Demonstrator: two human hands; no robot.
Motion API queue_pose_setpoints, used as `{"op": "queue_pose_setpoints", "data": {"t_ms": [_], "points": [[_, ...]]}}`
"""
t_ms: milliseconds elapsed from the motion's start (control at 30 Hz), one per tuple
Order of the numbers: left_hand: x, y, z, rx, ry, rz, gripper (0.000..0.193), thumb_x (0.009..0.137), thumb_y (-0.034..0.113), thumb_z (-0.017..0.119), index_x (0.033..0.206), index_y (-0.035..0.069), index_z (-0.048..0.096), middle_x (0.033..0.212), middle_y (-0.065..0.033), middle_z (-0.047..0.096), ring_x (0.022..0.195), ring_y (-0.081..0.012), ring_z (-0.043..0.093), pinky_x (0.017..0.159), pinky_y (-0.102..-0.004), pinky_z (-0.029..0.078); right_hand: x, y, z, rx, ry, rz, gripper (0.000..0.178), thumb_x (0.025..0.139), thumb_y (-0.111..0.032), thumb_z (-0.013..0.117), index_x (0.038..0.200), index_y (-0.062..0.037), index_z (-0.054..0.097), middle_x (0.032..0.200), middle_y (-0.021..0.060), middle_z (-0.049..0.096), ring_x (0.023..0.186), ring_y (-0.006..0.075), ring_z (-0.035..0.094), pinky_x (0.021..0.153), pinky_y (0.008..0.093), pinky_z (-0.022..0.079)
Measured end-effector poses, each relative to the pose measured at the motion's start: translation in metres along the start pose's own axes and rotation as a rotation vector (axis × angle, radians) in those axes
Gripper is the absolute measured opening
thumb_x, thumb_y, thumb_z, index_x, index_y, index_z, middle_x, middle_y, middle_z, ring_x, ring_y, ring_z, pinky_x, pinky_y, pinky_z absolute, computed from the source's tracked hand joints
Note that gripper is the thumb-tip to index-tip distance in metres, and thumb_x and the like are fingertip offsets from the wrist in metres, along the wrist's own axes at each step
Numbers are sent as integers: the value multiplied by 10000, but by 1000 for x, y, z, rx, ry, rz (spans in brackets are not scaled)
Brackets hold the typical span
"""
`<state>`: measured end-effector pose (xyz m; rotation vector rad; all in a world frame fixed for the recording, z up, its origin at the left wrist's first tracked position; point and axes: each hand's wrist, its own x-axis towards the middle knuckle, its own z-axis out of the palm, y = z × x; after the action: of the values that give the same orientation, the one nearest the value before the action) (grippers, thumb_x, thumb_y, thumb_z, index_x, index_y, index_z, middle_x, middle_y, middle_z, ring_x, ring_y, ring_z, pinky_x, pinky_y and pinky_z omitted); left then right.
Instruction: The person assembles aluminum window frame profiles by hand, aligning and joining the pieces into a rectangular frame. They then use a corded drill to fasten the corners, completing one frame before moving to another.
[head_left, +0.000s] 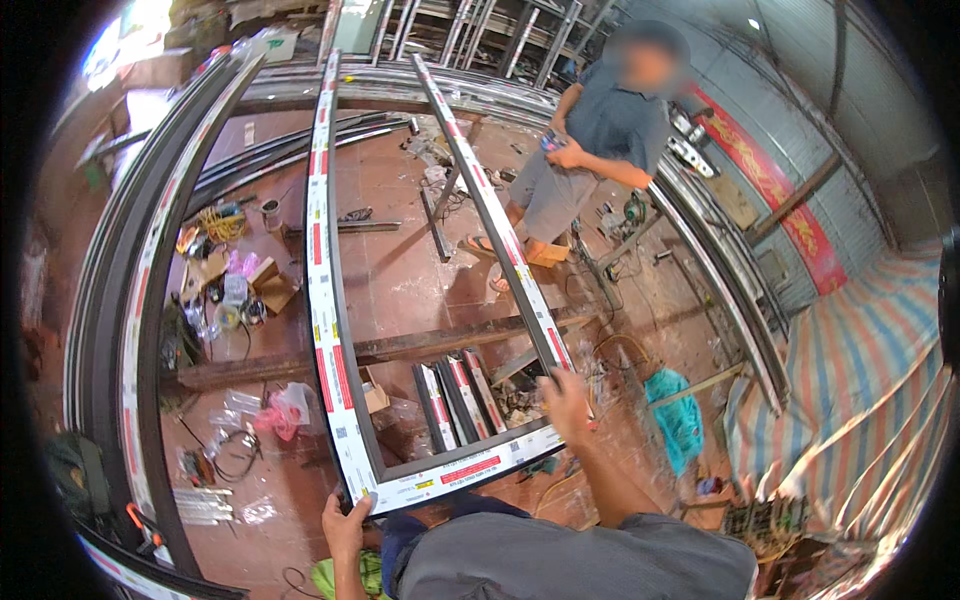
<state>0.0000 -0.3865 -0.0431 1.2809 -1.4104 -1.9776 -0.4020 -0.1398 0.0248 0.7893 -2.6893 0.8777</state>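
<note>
A long window or door frame [322, 250] of dark metal profile, with white, red and yellow protective film, stretches away from me. Its near crosspiece [470, 466] is close to my body. At the near left corner my left hand [345, 522] grips the frame, thumb up by the edge. My right hand [567, 402] is closed over the right-hand profile [500, 235], just above the near right corner; its fingertips are partly hidden. Through the frame's opening, several short film-covered profile pieces [458, 400] show side by side below.
Another person [610, 130] stands beyond the right profile, holding a small object. More long profiles [135, 300] run along the left. A wooden beam [430, 342] crosses beneath the frame. Boxes, bags and cables [235, 285] litter the tiled floor. A striped tarp [840, 370] hangs at right.
</note>
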Motion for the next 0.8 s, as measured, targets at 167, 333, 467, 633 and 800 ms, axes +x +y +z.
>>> {"op": "queue_pose_setpoints", "data": {"t_ms": [167,333,467,633,800], "points": [[32,17,7,53,-129,17,595,814,139,864,1281,-74,563,1096,-140,717,941,-209,698,855,-349,571,-48,87,-49,93,242,591,549,989,-402,709,1280,62,676,1168,218,731,1083,366,695,996,435,517],[45,23,-15,505,-205,1,632,846,192,840,1324,-96,540,1068,-154,728,925,-227,700,848,-346,564,-89,128,-14,1190,239,1264,744,1054,-665,468,1379,-13,615,1340,185,671,1212,335,637,1027,457,494],[86,57,-34,788,36,415,732,861,174,830,1492,-16,513,942,-59,689,914,-211,653,779,-339,544,-96,112,14,1754,484,1051,736,1037,-692,464,1352,-51,640,1329,168,694,1232,340,644,1111,469,488],[129,182,104,615,-48,441,592,1038,227,688,1527,-37,481,1266,-131,657,1022,-164,647,786,-276,532,-94,104,20,1872,752,1146,506,1112,-485,494,1292,-39,652,1267,136,717,1147,300,686,1044,461,529],[190,200,280,859,-372,492,631,1023,298,704,1508,-44,487,1045,-79,708,927,-143,648,777,-260,509,-131,128,58,1576,751,1070,334,1136,-366,506,1186,-71,656,1129,77,733,1089,211,697,976,402,572]]}}
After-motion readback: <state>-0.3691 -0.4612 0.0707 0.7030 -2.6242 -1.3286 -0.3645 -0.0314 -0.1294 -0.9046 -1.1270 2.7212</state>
